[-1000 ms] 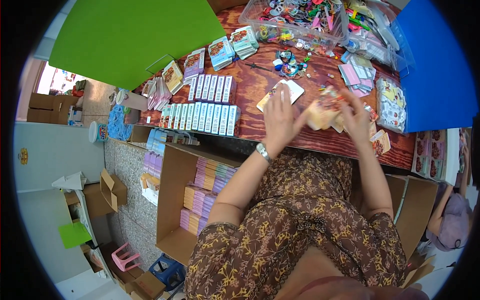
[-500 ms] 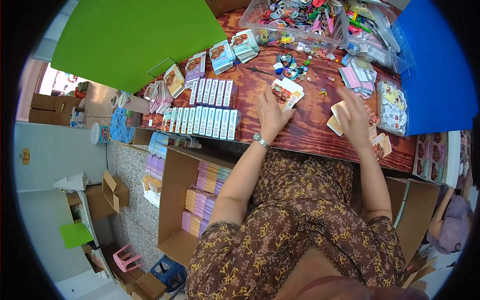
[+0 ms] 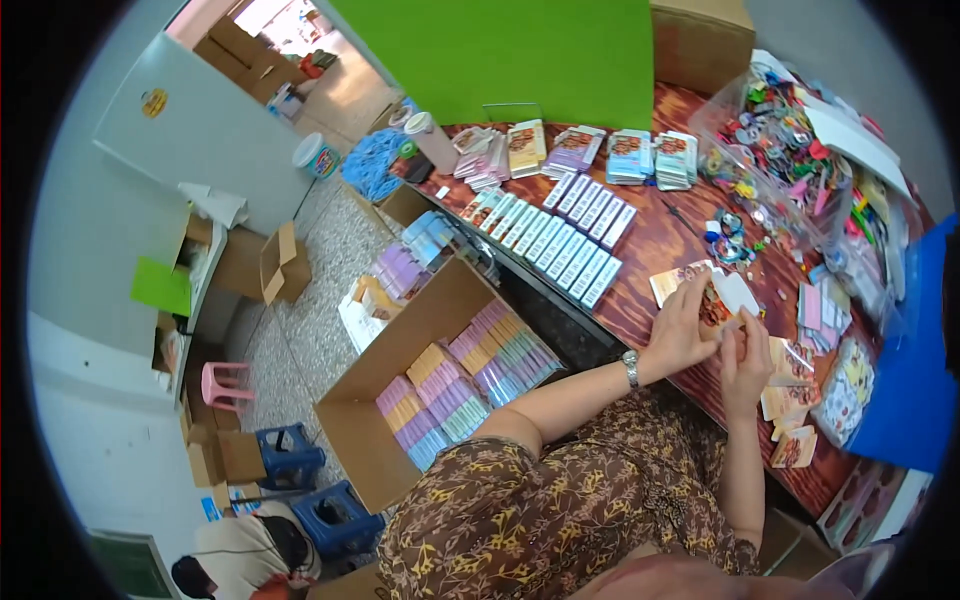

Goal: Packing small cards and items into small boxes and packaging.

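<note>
My left hand (image 3: 682,330), with a watch on its wrist, grips a small printed carton (image 3: 714,309) above the table. My right hand (image 3: 746,362) meets it from the other side, its fingers pressed together at the carton's lower end. A white flap (image 3: 738,292) stands out from the carton's top. Just behind the left fingers lies another flat printed carton (image 3: 665,284). Next to my right hand, several orange-and-cream flat cartons (image 3: 790,400) are spread along the table edge. The fingertips partly cover the held carton.
Rows of filled small boxes (image 3: 570,262) stand to the left, with stacks of flat cartons (image 3: 628,158) behind. A clear bin of trinkets (image 3: 765,200) is at the far right, near loose beads and charms (image 3: 732,240). An open cardboard box (image 3: 365,420) of packed cartons sits beside me.
The view has swung, so the scene appears turned. My right hand has left the spread cartons and come to the left hand. Both hands now hold a carton with a raised white flap.
</note>
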{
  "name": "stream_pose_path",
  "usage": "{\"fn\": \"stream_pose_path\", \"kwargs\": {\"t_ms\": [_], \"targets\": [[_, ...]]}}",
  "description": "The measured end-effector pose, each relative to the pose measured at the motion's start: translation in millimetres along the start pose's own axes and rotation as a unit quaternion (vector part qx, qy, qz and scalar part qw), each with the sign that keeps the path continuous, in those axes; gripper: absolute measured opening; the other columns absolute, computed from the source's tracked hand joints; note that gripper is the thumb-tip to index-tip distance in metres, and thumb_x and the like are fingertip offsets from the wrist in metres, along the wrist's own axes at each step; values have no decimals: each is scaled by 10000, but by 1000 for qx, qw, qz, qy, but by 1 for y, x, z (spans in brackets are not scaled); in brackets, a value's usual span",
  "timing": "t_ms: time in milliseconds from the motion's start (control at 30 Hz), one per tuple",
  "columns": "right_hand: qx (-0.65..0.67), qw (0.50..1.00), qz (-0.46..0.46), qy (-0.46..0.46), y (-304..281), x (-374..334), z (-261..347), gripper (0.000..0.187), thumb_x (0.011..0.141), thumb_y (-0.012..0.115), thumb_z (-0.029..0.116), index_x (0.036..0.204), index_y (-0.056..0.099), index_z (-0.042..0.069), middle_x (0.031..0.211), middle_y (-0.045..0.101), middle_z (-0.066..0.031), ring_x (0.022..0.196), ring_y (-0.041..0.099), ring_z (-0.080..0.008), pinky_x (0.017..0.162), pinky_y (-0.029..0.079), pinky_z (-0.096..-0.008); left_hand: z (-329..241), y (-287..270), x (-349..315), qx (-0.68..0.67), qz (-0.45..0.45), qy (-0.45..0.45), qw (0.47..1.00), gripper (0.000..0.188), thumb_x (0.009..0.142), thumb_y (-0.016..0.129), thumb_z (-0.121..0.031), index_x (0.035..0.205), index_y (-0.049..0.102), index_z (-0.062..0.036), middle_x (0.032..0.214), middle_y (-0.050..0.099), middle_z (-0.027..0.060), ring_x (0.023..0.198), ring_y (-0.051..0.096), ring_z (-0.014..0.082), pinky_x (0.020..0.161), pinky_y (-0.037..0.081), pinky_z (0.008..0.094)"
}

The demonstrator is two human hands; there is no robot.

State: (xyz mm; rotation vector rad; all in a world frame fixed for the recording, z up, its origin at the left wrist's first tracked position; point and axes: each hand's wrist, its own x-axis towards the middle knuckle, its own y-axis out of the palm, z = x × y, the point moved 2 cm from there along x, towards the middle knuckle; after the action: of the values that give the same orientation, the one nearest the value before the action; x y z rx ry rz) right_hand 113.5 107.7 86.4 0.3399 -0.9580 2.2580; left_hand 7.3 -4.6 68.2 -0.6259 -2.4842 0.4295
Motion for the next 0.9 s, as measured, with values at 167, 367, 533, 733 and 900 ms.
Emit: {"fn": "stream_pose_path", "kwargs": {"t_ms": [167,367,533,733,900], "targets": [[53,998,24,11,2,0,14,238,954,653,42,1186,647,-9,1068,611,-130,926,642,-246,789,520,-334,4,4,-2,9,-25,36,999,816,683,798,-113,1394,416,4,1278,554,241,1142,573,442,970,490,474],[77,996,43,3,-11,7,18,153,950,654,25,1098,667,-15,995,578,-100,823,619,-189,684,500,-303,-14,-15,7,-1,-5,120,993,707,659,818,-113,1287,500,-46,1242,580,197,1129,601,412,920,527,458],[21,997,61,-43,-12,6,17,165,1004,610,88,1137,651,-1,1024,599,-85,859,624,-162,717,502,-281,-12,-13,0,7,18,106,994,681,623,845,-138,1230,540,-77,1292,561,177,1108,601,392,890,532,454],[378,902,55,202,-11,4,-21,224,1067,526,176,1194,619,16,1112,648,-43,999,595,-111,849,485,-260,-28,-16,-5,124,2,223,967,656,621,839,-116,1210,553,-73,1330,547,172,996,585,356,820,506,450],[295,942,60,149,-15,7,-11,231,1006,616,94,1199,635,-32,1141,664,-69,1019,619,-129,897,502,-289,-20,-11,-4,110,-15,219,969,694,637,809,-87,1277,544,-58,1206,590,151,931,577,332,778,474,448]]}}
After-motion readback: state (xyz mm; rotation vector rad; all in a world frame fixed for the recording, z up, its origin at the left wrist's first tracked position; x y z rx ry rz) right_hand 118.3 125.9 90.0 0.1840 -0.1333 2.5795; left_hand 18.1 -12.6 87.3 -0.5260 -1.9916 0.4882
